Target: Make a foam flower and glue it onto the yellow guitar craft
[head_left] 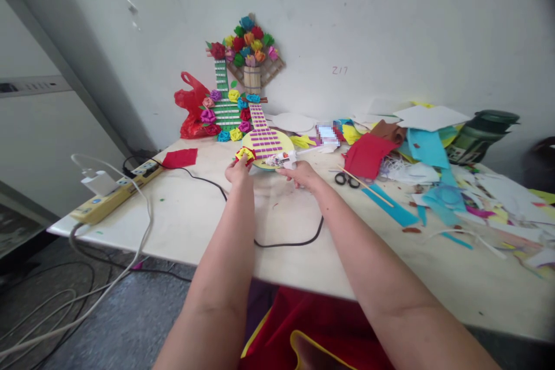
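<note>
Yellow-and-red crinkly paper flower point(245, 155) is pinched in the left hand's point(238, 171) fingertips, right by the near left edge of a round-bodied yellow lute-shaped craft with purple strips point(265, 137). The right hand point(301, 174) is closed around a white plastic glue-gun-looking tool point(286, 158). A thin black cord point(286, 245) loops over the smooth off-white tabletop point(195, 231) under both forearms, so it's kinda in the way. Behind: a green craft with pale slats point(228, 113) ringed by folded flowers, plus a shiny, crumpled red plastic bag point(193, 107). Off right: black-handled scissors point(347, 180), a skinny wooden stick point(368, 187), a flat blue strip point(392, 206) and messy heaped scraps, then a tilted dark green bottle point(483, 136).
</note>
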Demonstrator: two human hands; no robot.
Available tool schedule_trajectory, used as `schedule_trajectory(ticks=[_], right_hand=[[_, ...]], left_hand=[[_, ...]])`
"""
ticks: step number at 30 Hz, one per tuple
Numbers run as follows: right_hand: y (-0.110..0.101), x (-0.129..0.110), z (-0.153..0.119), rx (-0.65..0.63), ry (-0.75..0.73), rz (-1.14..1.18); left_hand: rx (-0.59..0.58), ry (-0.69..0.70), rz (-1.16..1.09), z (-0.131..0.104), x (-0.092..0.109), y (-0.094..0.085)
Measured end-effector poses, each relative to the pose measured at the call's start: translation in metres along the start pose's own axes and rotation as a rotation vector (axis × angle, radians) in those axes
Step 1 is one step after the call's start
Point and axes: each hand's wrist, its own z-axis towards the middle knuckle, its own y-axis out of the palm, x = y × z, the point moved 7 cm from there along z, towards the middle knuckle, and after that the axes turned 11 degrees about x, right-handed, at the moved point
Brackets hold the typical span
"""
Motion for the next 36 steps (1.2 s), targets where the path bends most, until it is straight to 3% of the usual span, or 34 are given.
schedule_trajectory(ticks=[9, 36], right_hand=[[0.006, 0.001, 0.005, 0.050, -0.026, -0.038], [0.010, 0.005, 0.014, 0.041, -0.057, -0.226]], left_hand=[[0.038, 0.026, 0.151, 0.000, 0.001, -0.007], [0.058, -0.027, 0.171, -0.001, -0.001, -0.008]])
